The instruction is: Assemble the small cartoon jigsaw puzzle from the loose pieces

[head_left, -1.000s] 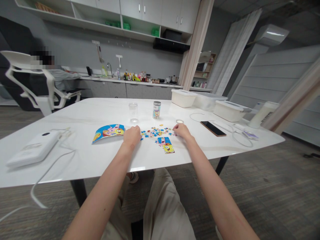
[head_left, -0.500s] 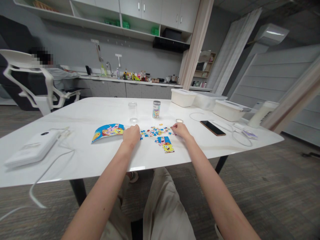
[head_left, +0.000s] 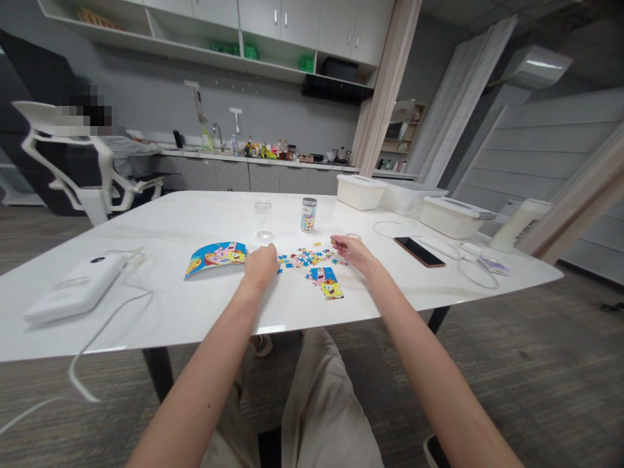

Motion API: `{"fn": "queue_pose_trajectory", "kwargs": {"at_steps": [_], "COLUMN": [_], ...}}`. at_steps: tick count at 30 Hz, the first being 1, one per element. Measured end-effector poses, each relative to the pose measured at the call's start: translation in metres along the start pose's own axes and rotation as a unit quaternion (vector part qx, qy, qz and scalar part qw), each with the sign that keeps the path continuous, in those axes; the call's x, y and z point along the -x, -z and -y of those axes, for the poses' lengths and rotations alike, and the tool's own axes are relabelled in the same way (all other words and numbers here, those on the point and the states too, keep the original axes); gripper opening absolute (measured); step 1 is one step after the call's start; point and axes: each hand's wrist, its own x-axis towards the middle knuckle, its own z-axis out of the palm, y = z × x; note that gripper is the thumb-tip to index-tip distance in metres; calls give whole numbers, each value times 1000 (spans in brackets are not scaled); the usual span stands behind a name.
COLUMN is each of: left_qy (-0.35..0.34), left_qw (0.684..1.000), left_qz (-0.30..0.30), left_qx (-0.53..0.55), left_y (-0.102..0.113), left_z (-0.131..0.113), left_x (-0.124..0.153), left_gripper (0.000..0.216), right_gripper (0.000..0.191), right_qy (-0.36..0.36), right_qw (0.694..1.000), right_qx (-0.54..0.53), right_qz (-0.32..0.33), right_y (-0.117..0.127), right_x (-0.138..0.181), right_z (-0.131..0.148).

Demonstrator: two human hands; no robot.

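Note:
Loose jigsaw pieces (head_left: 308, 258) lie scattered on the white table (head_left: 195, 299) between my hands. A small joined patch of puzzle (head_left: 327, 283) with a yellow cartoon figure sits just in front of them. My left hand (head_left: 262, 265) rests curled on the table at the pile's left edge, beside the printed picture sheet (head_left: 216, 257). My right hand (head_left: 351, 250) is lifted slightly at the pile's right edge, fingers pinched on a small puzzle piece. A printed jar (head_left: 308, 215) and a clear cup (head_left: 263, 220) stand behind the pile.
A white device (head_left: 75, 288) with cables lies at the left. A phone (head_left: 419, 251), cables and white lidded boxes (head_left: 451, 216) sit at the right. A person sits in a white chair (head_left: 73, 162) at the back left, by the kitchen counter.
My right hand has lifted off the table and moved a little left with a piece pinched in it. My left hand has stayed at the pile's left edge.

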Motion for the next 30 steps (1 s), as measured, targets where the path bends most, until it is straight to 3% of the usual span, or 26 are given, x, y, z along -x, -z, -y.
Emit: {"fn": "queue_pose_trajectory", "kwargs": {"at_steps": [16, 30], "left_qy": [4, 1], "left_qw": [1000, 1000], "left_qz": [13, 11], "left_qx": [-6, 3], "left_y": [3, 3], "left_z": [-2, -2], "left_x": [1, 1], "left_gripper": [35, 35], "right_gripper": [22, 17], "right_qy": [-40, -59], "right_qw": [995, 994], "right_qx": [-18, -12], "right_qz": [92, 89], "right_y": [-1, -4], "right_x": [1, 10], "right_z": [-3, 3]}}
